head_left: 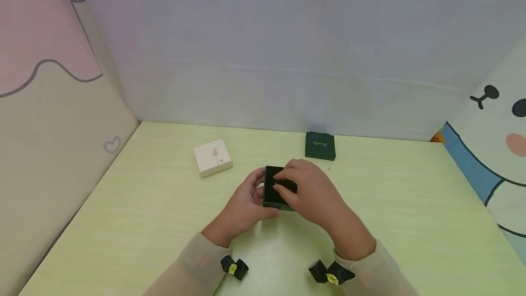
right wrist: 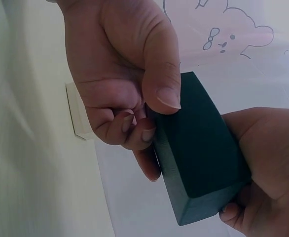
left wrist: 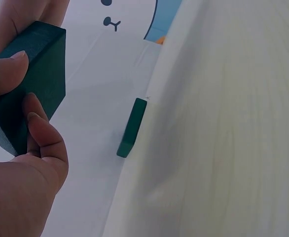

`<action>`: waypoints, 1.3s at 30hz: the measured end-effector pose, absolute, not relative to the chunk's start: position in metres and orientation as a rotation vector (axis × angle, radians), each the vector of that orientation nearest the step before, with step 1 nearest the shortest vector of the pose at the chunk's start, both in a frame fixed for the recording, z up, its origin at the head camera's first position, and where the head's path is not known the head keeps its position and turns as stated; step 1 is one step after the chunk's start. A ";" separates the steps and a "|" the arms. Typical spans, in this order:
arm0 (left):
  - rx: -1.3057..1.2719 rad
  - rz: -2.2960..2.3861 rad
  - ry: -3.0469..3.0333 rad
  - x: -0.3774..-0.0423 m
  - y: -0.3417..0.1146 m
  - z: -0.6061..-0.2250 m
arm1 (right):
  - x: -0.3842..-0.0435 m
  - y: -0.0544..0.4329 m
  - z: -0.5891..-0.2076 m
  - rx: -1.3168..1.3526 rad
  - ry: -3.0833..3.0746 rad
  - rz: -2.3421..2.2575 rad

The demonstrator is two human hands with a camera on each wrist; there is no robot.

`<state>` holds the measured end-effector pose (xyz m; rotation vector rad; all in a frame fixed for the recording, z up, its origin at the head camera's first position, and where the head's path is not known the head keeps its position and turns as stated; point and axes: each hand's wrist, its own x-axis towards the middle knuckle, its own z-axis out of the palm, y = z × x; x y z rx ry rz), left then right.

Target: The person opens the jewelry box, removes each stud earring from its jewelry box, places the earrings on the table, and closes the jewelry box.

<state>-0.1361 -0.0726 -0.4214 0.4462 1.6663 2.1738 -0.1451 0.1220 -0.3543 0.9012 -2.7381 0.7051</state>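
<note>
A small dark green box (head_left: 269, 186), open at the top with a black inside, is gripped along its left side by my left hand (head_left: 245, 199). The left thumb lies along the near wall and the fingers reach round the far side; the left wrist view shows the same green box (left wrist: 48, 74) tilted. My right hand (head_left: 314, 191) bends over the top, thumb and forefinger tips close together at the black inside. Whether they pinch something small there cannot be made out. Seen from the right wrist, the green box (right wrist: 203, 143) lies between both hands.
A matching green lid (head_left: 320, 146) with gold lettering lies at the back of the table, right of the hands. To the left sits a white box (head_left: 213, 157) with a pink flower print. A tiny speck (head_left: 329, 168) is near the lid. A pale wall (head_left: 279, 58) stands behind.
</note>
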 end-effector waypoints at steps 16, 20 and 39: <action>0.424 2.162 1.676 -0.137 -0.073 -0.421 | -0.148 0.123 -0.359 0.954 -2.733 0.643; 0.412 2.167 1.681 -0.136 -0.073 -0.420 | -0.148 0.123 -0.359 0.963 -2.725 0.641; 0.428 2.169 1.648 -0.136 -0.072 -0.421 | -0.149 0.122 -0.357 0.954 -2.748 0.649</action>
